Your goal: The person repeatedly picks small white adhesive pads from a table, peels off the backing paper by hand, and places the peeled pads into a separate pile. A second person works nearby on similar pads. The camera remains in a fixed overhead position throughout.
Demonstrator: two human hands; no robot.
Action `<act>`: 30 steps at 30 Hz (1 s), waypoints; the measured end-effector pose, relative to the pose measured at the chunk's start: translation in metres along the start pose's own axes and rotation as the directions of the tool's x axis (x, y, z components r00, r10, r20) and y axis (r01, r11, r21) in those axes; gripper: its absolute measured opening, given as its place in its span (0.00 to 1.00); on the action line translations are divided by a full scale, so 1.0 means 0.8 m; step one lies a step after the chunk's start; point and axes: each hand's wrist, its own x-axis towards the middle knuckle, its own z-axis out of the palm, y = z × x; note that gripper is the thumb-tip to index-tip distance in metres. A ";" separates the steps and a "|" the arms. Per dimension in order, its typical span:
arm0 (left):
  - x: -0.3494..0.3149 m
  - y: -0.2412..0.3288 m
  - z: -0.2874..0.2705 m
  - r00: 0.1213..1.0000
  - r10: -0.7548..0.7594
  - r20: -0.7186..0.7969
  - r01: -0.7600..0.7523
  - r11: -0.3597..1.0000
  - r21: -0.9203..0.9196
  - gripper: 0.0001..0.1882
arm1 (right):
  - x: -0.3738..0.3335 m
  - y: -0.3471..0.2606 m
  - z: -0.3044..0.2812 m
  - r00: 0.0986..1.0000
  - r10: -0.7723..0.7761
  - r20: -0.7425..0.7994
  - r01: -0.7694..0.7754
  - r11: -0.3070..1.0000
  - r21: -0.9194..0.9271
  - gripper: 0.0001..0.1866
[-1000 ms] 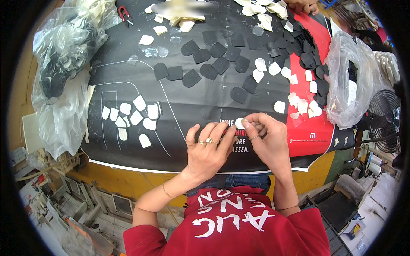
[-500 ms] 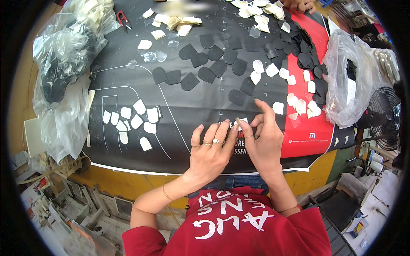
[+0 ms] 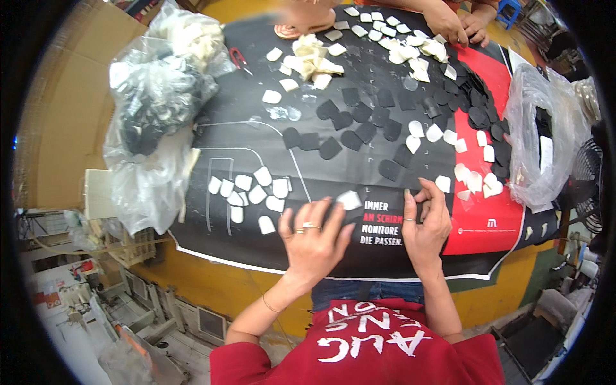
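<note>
My left hand (image 3: pixel 314 240) is over the mat's near part with its fingers spread. A white round-topped piece (image 3: pixel 350 200) lies at the tip of its index finger; I cannot tell if they touch. Left of that hand is a loose group of similar white pieces (image 3: pixel 257 194), some overlapping. My right hand (image 3: pixel 428 226) hovers by the printed lettering, thumb raised and apart from its bent index finger, nothing visible between them. Just beyond it is a dark round-topped piece (image 3: pixel 389 170), one of several scattered across the middle. A white piece (image 3: pixel 443 184) sits near its fingertips.
The black and red mat (image 3: pixel 256 138) covers the table. Clear bags stand at left (image 3: pixel 160 102) and right (image 3: pixel 523 138). Red-handled snips (image 3: pixel 239 59) and cream pieces (image 3: pixel 311 59) are farther back. A co-worker's hands (image 3: pixel 457 27) are at the far right. A fan (image 3: pixel 587 186) stands at right.
My hands, together at a white piece before, have moved apart, the left one leftward and the right one rightward. The whole view has shifted, showing more of the far side.
</note>
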 end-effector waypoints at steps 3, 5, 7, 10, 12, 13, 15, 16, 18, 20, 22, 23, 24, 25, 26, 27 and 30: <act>0.004 -0.053 -0.019 0.988 -0.127 -0.088 0.143 0.969 0.201 0.14 | 0.000 0.000 -0.003 0.999 -0.021 0.035 0.021 1.000 0.004 0.15; 0.016 -0.081 -0.028 0.976 -0.148 -0.159 0.187 0.945 0.267 0.11 | 0.001 0.000 -0.003 0.999 -0.020 0.049 0.020 1.000 -0.004 0.14; 0.036 -0.099 -0.032 0.968 -0.139 -0.207 0.189 0.951 0.245 0.08 | 0.000 0.000 -0.004 0.998 -0.026 0.057 0.026 1.000 0.005 0.13; 0.079 -0.113 -0.023 0.986 -0.103 -0.135 0.115 0.989 0.088 0.16 | 0.001 0.001 -0.007 0.997 -0.057 0.052 0.055 0.998 0.029 0.12; 0.111 -0.120 -0.010 0.998 0.011 -0.061 -0.008 0.998 0.055 0.18 | 0.000 0.002 -0.008 0.996 -0.077 0.046 0.074 0.996 0.050 0.11; 0.122 -0.122 -0.005 0.999 0.011 0.050 -0.014 0.998 0.068 0.17 | 0.000 0.002 -0.007 0.996 -0.079 0.042 0.077 0.995 0.062 0.11; 0.129 -0.124 -0.003 0.996 0.064 0.065 -0.074 0.983 0.167 0.15 | 0.001 0.002 -0.009 0.996 -0.083 0.042 0.081 0.995 0.049 0.11; 0.131 -0.125 -0.002 0.991 0.101 0.083 -0.116 0.970 0.213 0.14 | 0.000 0.002 -0.009 0.996 -0.087 0.026 0.085 0.994 0.066 0.11; 0.130 -0.124 0.000 0.989 0.147 -0.021 -0.141 0.971 0.194 0.08 | -0.002 0.005 -0.008 0.997 -0.076 0.021 0.074 0.993 0.088 0.11; 0.123 -0.119 -0.008 0.994 0.093 -0.054 -0.075 0.961 0.266 0.07 | -0.003 0.007 -0.007 0.996 -0.085 0.030 0.080 0.987 0.141 0.11; 0.111 -0.106 -0.020 0.988 0.030 -0.153 0.014 0.961 0.275 0.06 | -0.003 0.011 -0.009 0.992 -0.118 0.037 0.111 0.983 0.148 0.10; 0.101 -0.092 -0.024 0.979 0.036 -0.203 0.024 0.959 0.283 0.05 | -0.004 0.013 -0.012 0.991 -0.131 0.018 0.128 0.984 0.125 0.09; 0.093 -0.076 -0.026 0.980 0.029 -0.197 0.024 0.965 0.262 0.06 | -0.005 0.013 -0.014 0.989 -0.149 0.002 0.148 0.983 0.105 0.09; 0.084 -0.057 -0.024 0.986 0.036 -0.164 0.004 0.971 0.240 0.06 | -0.005 0.015 -0.016 0.985 -0.173 -0.014 0.174 0.980 0.093 0.08; 0.074 -0.034 -0.019 0.990 0.035 -0.135 -0.004 0.975 0.224 0.06 | -0.005 0.016 -0.020 0.988 -0.154 -0.018 0.154 0.988 0.022 0.08; 0.066 -0.012 -0.013 0.995 0.058 -0.082 -0.045 0.987 0.157 0.07 | -0.005 0.019 -0.026 0.990 -0.140 -0.026 0.139 0.989 -0.042 0.08; 0.057 0.036 0.002 0.993 0.118 -0.023 -0.117 0.993 0.027 0.08 | 0.003 0.030 -0.047 0.992 -0.104 -0.069 0.092 0.984 -0.155 0.09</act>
